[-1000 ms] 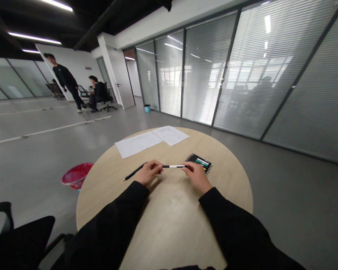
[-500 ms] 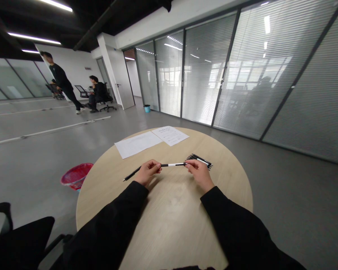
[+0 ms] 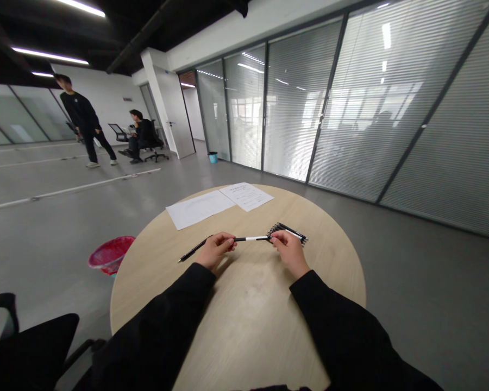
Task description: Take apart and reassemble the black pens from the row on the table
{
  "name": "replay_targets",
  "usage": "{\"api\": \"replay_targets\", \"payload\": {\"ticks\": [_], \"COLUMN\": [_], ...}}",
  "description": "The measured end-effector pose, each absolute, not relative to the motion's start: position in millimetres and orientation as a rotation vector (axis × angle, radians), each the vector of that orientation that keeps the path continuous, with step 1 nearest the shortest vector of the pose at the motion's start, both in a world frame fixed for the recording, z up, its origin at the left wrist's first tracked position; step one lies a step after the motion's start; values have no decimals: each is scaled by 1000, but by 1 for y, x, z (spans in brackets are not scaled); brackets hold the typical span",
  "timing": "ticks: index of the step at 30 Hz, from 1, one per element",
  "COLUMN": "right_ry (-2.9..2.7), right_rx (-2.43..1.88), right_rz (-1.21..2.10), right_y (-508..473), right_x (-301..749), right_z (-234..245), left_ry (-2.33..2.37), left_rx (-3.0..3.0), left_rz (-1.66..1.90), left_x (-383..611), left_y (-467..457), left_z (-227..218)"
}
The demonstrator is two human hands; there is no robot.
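Just below the frame's centre, the left hand (image 3: 217, 251) and right hand (image 3: 290, 252), held apart, pinch opposite ends of a pen (image 3: 252, 238). Pens (image 3: 293, 231) lie beside the right; papers (image 3: 201, 208) lie above, left of centre.

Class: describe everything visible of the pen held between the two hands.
The pen is slim and straight, seemingly plastic: black toward the left hand, white in the middle, then black toward the right hand, with a dark strip, perhaps a clip, along the white. It runs nearly level, crosswise over the round table. Both hands pinch it near its ends, hiding the tips; whether it touches the table is unclear.
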State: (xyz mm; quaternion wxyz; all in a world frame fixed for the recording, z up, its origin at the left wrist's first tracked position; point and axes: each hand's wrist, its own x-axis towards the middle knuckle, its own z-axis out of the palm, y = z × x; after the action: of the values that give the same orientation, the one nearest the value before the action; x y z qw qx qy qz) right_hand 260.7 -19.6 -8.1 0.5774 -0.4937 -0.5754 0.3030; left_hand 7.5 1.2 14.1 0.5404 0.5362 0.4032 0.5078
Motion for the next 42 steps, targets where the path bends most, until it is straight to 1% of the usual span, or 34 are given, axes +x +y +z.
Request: {"api": "replay_targets", "payload": {"ticks": [24,42], "right_ry": [-1345,-1334], "right_rx": [-1126,-1184], "right_rz": [682,669], "right_y": [-18,-21], "right_x": [259,259], "right_z": [-10,-10], "left_ry": [984,968], "left_rx": [1271,1283], "left_rz": [1224,1185], "left_x": [8,9], "left_y": [1,0], "left_z": [14,14]}}
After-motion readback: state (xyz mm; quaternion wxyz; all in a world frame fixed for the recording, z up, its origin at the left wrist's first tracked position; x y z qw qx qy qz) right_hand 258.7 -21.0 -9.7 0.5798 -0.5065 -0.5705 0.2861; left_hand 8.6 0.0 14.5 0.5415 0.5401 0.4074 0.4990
